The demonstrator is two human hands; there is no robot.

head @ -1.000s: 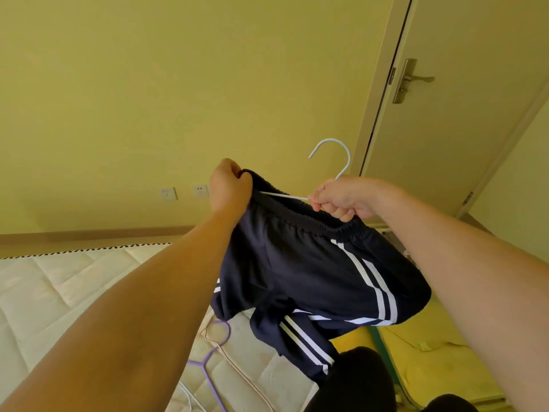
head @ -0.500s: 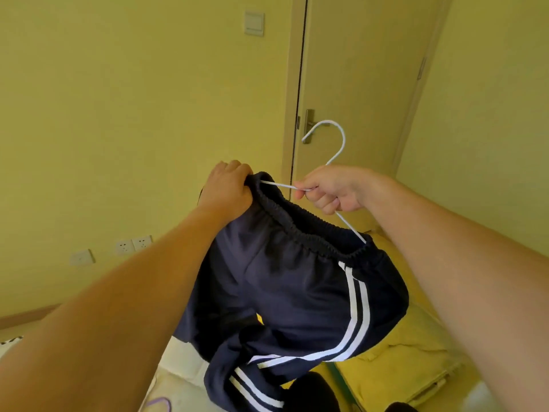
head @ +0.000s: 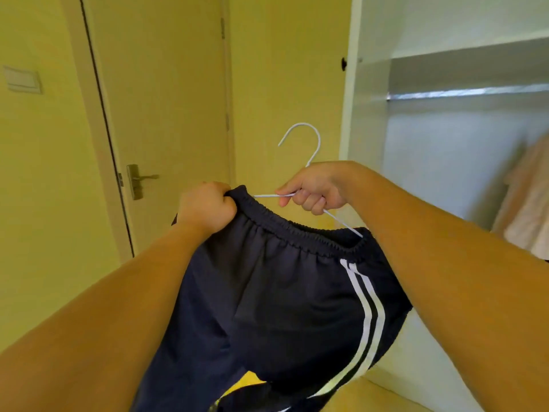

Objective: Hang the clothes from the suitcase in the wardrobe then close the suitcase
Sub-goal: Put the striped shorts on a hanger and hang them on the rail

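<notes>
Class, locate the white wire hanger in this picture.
In the head view, centre frame, the white wire hanger is gripped by the right hand, its arms inside the navy trousers waistband, left of the open wardrobe.

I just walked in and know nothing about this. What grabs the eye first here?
Dark shorts with white side stripes fill the middle, strung on a white hanger. The left hand grips the waistband; the right hand grips the hanger below its hook. At right, an open wardrobe shows a silver rail.
</notes>
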